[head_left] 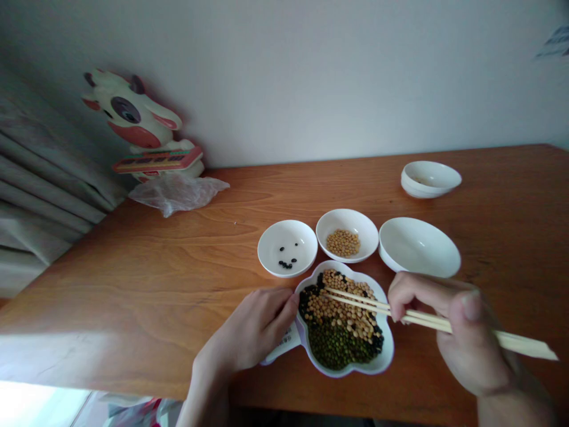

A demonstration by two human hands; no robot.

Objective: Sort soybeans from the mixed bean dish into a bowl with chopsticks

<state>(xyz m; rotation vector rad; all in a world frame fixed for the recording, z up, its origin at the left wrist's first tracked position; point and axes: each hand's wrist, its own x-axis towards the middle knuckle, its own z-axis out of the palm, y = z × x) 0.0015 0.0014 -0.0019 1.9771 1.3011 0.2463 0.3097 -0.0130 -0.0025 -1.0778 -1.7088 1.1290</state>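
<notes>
Near edge of the table, centre-right: divided white dish heaped with soybeans, black beans and mung beans, the mung lying nearest the near edge. Right hand closed around wooden chopsticks, thumb on top, tips close together over the soybeans; any bean between the tips too small to tell. Left hand loosely curled, fingertips touching the dish's left rim, no firm grip visible. Just beyond the dish, three white bowls in a row: first holds a few black beans, second a small pile of soybeans, third the widest, beside the right hand. Stacked bowls near the far edge. Far left corner: toy cow against the wall, plastic bag beside it, curtain left of the table.
</notes>
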